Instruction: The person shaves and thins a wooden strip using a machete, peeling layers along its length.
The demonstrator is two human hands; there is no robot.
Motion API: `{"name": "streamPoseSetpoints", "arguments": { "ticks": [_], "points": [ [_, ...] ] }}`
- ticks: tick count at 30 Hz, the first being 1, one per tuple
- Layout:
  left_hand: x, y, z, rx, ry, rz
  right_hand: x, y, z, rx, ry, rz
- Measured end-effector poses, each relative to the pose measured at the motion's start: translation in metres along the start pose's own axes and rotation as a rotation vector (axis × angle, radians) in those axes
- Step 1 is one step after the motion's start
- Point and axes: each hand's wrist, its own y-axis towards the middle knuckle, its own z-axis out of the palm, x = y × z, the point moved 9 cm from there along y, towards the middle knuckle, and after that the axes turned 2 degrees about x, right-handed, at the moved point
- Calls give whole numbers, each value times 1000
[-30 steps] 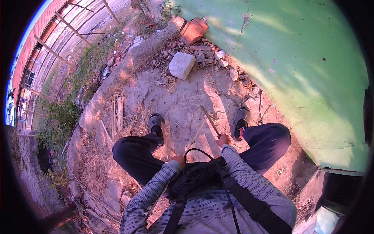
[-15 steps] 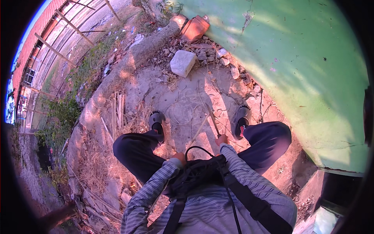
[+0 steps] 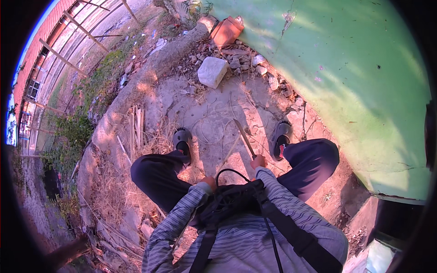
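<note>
My right hand (image 3: 258, 162) is closed around the lower end of a long, dark-bladed knife (image 3: 246, 139), whose tip points forward and slightly left between my feet. Beside it, my left hand (image 3: 209, 182) is closed, partly covered by the sleeve and the black bag at my waist. A thin pale strip (image 3: 231, 151), like split bamboo or cane, runs from this hand up toward the blade. Whether the strip and the blade touch, I cannot tell. Thin curled shavings or fibres (image 3: 207, 132) lie on the ground past the hands.
My shoes (image 3: 183, 141) stand apart on the dirt. Ahead are a whitish stone block (image 3: 213, 72), rubble and an orange clay piece (image 3: 226, 32). A green wall (image 3: 346, 91) rises at right. Pale split sticks (image 3: 137, 125) and dry straw (image 3: 116, 186) lie at left.
The knife has turned a little, its tip swinging left and its blade showing broader. My right hand has shifted slightly forward; the left has hardly moved.
</note>
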Motion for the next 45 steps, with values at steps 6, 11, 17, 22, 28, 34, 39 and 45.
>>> {"name": "streamPoseSetpoints", "arguments": {
  "ticks": [6,11,17,22,28,34,39,45],
  "points": [
    [27,30,27,-54,-47,21,-7,0,-5,-7,84,110],
    [64,59,56,-66,149,83,35,-6,2,-25,119,-104],
    [23,38,-10,-188,-368,125,63,-16,-19,-53,135,-334],
    [10,57,-20,-30,-693,-29,120,-55,-34,-44,224,-525],
    [24,108,-10,40,-709,98,147,-94,-30,106,109,-715],
    [28,119,0,32,-662,108,134,-79,-28,113,122,-603],
    [13,92,4,97,-980,-88,121,-63,-26,138,38,-526],
    [26,85,-3,-5,-907,-82,131,-73,-32,98,24,-534]
  ]
}}
